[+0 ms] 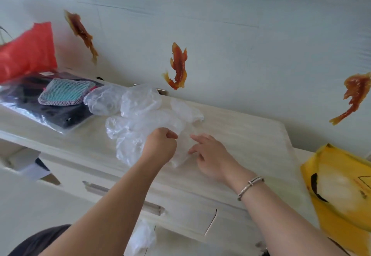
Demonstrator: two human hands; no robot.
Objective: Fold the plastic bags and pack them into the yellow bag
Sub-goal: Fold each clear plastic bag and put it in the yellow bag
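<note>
Gripping a bunch of clear film in curled fingers, the left hand (160, 145) anchors one of the plastic bags (140, 115) on the pale wooden cabinet top (241, 135), probably so the sheet cannot slide while it is smoothed. The right hand (208, 153), a bracelet (251, 187) on its wrist, lies just beside it with fingers loosely spread and resting on the film, pressing rather than pinching, which suits flattening a crease before a fold. The rest of the bags sit in a crumpled heap behind and to the left of both hands, near enough to draw from one at a time. The yellow bag (341, 191) stands well apart at the right edge of the cabinet, its mouth open toward the person, seemingly placed so folded pieces can be dropped in by the right hand; something pale shows through its wall, though I cannot tell what. One more clear bag (142, 237) hangs below the drawer front, off the work surface. Folding appears barely begun.
</note>
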